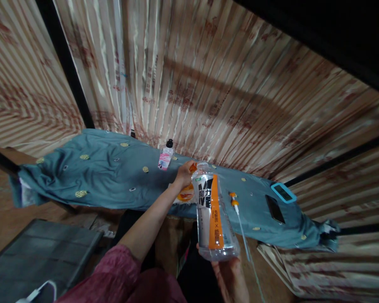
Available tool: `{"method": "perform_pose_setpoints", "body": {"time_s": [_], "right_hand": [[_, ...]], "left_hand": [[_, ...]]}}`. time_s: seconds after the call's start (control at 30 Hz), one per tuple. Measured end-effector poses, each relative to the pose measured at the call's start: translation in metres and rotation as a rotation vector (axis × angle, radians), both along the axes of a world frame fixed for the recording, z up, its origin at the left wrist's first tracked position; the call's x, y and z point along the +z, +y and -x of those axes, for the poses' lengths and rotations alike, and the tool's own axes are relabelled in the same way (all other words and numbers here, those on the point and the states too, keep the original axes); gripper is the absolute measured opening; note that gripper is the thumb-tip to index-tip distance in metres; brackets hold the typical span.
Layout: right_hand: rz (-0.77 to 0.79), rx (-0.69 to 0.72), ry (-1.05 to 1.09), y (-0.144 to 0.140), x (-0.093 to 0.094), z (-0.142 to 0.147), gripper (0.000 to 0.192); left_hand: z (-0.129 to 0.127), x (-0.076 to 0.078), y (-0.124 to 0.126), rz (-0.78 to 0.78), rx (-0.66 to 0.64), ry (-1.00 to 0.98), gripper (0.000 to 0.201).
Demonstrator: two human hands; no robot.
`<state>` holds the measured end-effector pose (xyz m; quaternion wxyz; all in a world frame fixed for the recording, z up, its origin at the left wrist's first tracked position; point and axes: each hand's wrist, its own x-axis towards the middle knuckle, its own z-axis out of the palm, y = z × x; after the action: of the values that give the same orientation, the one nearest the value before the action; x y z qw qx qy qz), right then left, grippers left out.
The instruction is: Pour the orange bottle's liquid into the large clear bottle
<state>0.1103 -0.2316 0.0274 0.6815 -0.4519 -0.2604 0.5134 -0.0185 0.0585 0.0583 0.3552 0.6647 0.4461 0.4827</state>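
Observation:
In front of me I hold up a large clear plastic bottle [206, 210] with an orange, black and white label, tilted slightly, its mouth uncovered. My right hand [230, 275] grips it around the base from below. Close beside the bottle's mouth, my left hand [185, 174] is closed on a small orange cap [193, 167]. Behind the bottle lies a flat white and orange item [185, 195], partly covered by my forearm. To the right, on the cloth, rests an orange and white pump head [234, 201] with a long pale tube.
A teal cloth with yellow prints [110, 168] covers the narrow table. On it are a small clear bottle with a black cap [166, 156], a dark phone [274, 209] and a blue-framed device [283, 192]. Pleated curtains and dark poles surround it. A grey surface [44, 256] stands lower left.

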Motion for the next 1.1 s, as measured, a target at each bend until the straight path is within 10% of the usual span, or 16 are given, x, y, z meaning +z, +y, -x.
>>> {"method": "perform_pose_setpoints", "body": {"time_s": [0.2,0.57,1.1], "right_hand": [[0.036,0.124,0.121,-0.001,-0.006,-0.013,0.040],[0.153,-0.106,0.108,0.006,0.055,0.024,0.046],[0.158,-0.102,0.095,0.007,0.060,0.029,0.046]], "left_hand": [[0.002,-0.001,0.001,-0.007,-0.004,0.020,0.011],[0.001,-0.001,0.003,-0.017,0.003,0.046,0.013],[0.001,0.002,0.001,-0.033,-0.013,0.039,0.021]]}}
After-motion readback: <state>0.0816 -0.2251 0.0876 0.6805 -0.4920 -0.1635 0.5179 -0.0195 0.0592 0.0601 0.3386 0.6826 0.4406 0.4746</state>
